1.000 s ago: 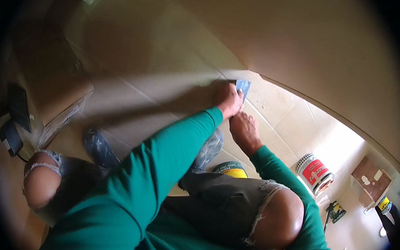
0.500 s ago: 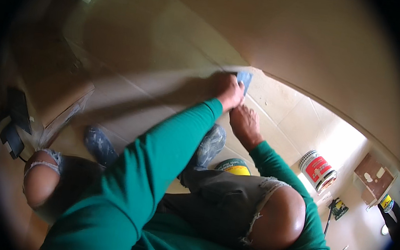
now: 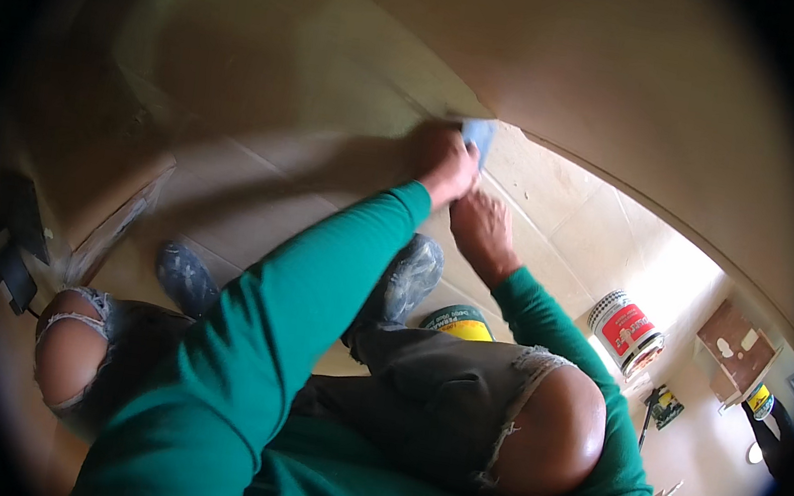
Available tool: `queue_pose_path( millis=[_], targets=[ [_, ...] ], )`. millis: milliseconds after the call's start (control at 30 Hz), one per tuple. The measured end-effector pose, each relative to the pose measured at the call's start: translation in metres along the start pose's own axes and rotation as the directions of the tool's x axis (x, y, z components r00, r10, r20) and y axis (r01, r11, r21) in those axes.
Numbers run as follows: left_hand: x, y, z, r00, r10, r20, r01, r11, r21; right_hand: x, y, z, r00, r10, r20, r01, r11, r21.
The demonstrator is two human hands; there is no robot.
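Note:
My left hand (image 3: 450,167) is closed around a putty knife, whose flat blue-grey blade (image 3: 478,134) points away from me toward the lower edge of the wall panel. The blade is slightly blurred and its handle is hidden by my fingers. Just below and to the right, my right hand (image 3: 483,227) has its fingers curled in and almost touches my left hand. Whatever it grips, if anything, cannot be made out. Both hands are low over the tiled floor (image 3: 564,195), in front of my bent knees.
A green and yellow tub (image 3: 459,323) stands beside my foot. To the right lie a red and white bucket (image 3: 625,328), a brown stained board (image 3: 735,348) and a dark tool (image 3: 662,408). A large brown box (image 3: 105,180) sits on the left. The wall (image 3: 641,69) rises ahead.
The blade and both hands have moved slightly forward, toward the wall's lower edge. The whole view has shifted a little; my hands keep nearly the same grip.

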State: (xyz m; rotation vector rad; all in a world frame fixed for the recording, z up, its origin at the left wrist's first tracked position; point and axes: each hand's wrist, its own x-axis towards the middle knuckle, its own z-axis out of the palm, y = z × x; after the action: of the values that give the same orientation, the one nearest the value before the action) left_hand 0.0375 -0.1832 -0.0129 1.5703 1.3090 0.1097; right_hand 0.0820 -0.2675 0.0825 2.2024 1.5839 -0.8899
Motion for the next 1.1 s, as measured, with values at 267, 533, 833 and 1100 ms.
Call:
queue_pose_path(
  millis=[267,533,833,1100],
  targets=[
    [-0.027,0.017,-0.023,0.996,-0.072,-0.054,0.066,0.992,-0.108,-0.007,-0.002,-0.01,0.999,0.05,-0.014,-0.051,0.997,-0.066],
    [0.006,0.014,-0.027,0.998,-0.034,0.044,0.041,0.982,-0.184,0.013,-0.003,-0.006,0.985,-0.016,-0.173,0.017,1.0,0.006],
    [-0.024,0.037,-0.012,1.0,-0.016,0.025,0.018,0.997,-0.075,-0.017,0.018,0.009,0.983,0.088,-0.161,-0.083,0.996,0.037],
    [0.009,0.026,-0.059,0.996,-0.023,0.089,0.041,0.977,-0.21,0.021,-0.016,-0.03,0.994,0.035,-0.104,-0.04,0.998,-0.048]
  ],
)
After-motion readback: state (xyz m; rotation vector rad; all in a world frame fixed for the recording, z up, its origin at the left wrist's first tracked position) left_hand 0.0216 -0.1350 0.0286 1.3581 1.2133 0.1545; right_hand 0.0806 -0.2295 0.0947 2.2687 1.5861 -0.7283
